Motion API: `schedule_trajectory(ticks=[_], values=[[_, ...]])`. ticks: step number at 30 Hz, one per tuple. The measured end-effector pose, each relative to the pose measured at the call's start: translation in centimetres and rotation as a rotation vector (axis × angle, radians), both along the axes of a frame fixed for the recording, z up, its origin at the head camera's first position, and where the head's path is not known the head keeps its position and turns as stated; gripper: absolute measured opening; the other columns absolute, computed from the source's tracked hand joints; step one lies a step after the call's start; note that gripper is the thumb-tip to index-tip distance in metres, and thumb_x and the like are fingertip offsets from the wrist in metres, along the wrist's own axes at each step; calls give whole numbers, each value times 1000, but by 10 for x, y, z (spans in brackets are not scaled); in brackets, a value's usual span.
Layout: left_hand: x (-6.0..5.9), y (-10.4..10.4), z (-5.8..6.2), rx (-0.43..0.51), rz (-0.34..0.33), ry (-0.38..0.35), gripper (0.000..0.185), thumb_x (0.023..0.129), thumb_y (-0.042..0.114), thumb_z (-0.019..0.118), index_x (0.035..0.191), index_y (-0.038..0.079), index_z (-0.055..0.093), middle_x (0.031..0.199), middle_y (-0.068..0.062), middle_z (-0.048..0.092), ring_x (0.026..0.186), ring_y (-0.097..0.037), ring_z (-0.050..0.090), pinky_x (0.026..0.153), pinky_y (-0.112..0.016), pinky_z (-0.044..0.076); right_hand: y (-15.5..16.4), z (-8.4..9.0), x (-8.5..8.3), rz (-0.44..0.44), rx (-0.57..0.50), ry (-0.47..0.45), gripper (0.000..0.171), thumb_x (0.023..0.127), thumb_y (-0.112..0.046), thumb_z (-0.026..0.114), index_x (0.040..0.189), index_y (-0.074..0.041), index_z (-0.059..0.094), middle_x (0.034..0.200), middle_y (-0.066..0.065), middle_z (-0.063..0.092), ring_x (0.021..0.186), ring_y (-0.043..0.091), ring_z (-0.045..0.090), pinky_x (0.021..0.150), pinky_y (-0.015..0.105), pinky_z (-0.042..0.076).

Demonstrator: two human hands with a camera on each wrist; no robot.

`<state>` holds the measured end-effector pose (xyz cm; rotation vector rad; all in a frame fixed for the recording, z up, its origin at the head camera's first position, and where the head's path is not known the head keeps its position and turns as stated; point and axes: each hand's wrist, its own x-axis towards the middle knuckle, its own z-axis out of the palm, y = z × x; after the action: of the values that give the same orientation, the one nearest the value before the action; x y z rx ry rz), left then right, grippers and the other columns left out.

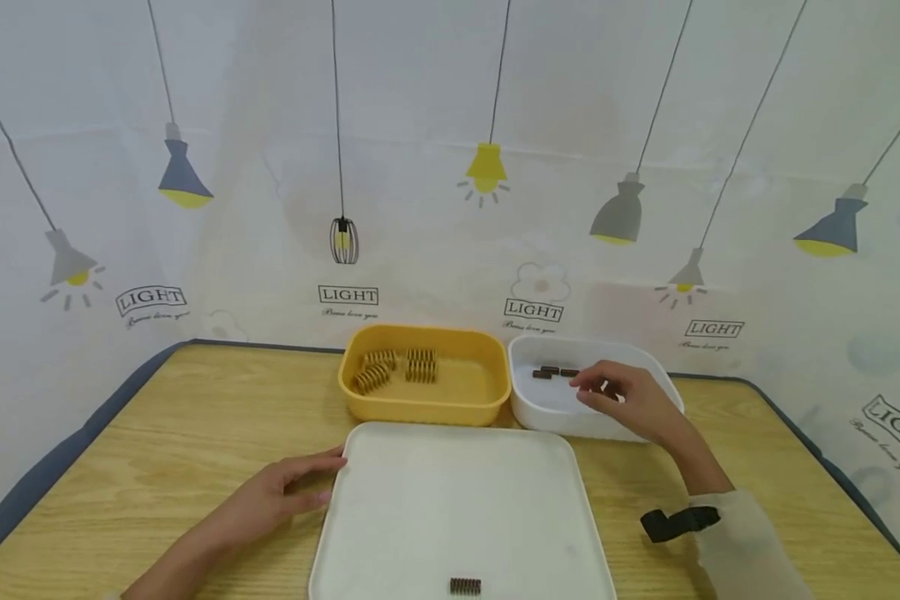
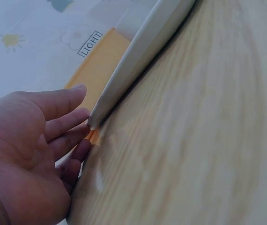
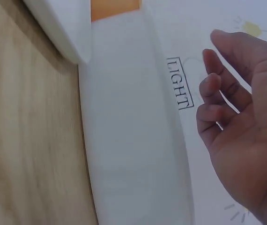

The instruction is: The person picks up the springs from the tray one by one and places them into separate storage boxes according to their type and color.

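Observation:
My right hand (image 1: 633,400) hovers over the white bin (image 1: 596,423), its fingers loosely bent and nothing between them in the right wrist view. Beneath its fingertips, several small dark brown springs (image 1: 550,369) lie in the bin. At the near edge of the white tray (image 1: 457,500) sits one small dark coil spring (image 1: 465,586). My left hand (image 1: 270,497) rests beside the tray's left edge, fingertips at the rim, fingers relaxed. In the left wrist view the same hand (image 2: 35,145) has its fingertips right at the tray's corner.
A yellow bin (image 1: 427,410) holding several larger brass-coloured springs (image 1: 421,367) stands behind the tray, left of the white bin. All rest on a wood-grain table (image 1: 165,450). A printed curtain (image 1: 420,167) surrounds the table's back and sides. A black strap (image 1: 678,523) circles the right sleeve.

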<state>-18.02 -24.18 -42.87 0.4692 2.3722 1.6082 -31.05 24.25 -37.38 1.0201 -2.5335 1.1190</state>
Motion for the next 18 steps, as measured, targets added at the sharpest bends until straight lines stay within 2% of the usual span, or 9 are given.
schedule_trajectory(ticks=[3, 7, 11, 14, 17, 18], values=[[1, 0, 0, -14, -2, 18, 45, 92, 27, 63, 134, 12, 56, 148, -7, 40, 139, -34, 23, 108, -57, 15, -4, -2, 11, 21, -46, -41, 15, 91, -3, 64, 105, -10, 67, 95, 4, 66, 72, 16, 55, 57, 26, 46], [0, -1, -1, -44, 19, 22, 45, 92, 29, 63, 134, 16, 57, 147, -3, 41, 138, -30, 25, 110, -42, 22, -18, -6, 24, 56, -16, -69, 12, 92, -9, 64, 104, -11, 68, 92, -2, 65, 75, 14, 57, 61, 26, 48], [-1, -1, -2, -36, 11, 19, 45, 92, 29, 63, 135, 15, 56, 148, -4, 41, 139, -30, 24, 110, -42, 22, -31, -13, 41, 114, -38, -149, 11, 93, -9, 63, 103, -10, 68, 91, -1, 65, 78, 16, 58, 63, 28, 50], [0, -1, -2, -22, -1, 31, 46, 92, 28, 64, 135, 13, 56, 148, -5, 40, 139, -31, 24, 109, -31, 24, -42, -13, 57, 161, -52, -197, 11, 93, -6, 63, 103, -7, 67, 91, 1, 65, 78, 17, 57, 62, 28, 50], [1, -1, -3, -17, -3, 39, 47, 92, 28, 64, 135, 12, 56, 148, -6, 40, 139, -31, 23, 100, -13, 22, -54, -7, 70, 187, -38, -201, 12, 91, -4, 64, 102, -8, 67, 88, -1, 64, 75, 17, 57, 60, 28, 49], [1, 0, -3, -15, -4, 39, 46, 92, 28, 64, 135, 12, 56, 148, -6, 40, 139, -31, 23, 98, -11, 22, -56, -6, 73, 199, -40, -200, 14, 90, -3, 65, 102, -9, 67, 87, -2, 64, 75, 17, 57, 59, 29, 49]])
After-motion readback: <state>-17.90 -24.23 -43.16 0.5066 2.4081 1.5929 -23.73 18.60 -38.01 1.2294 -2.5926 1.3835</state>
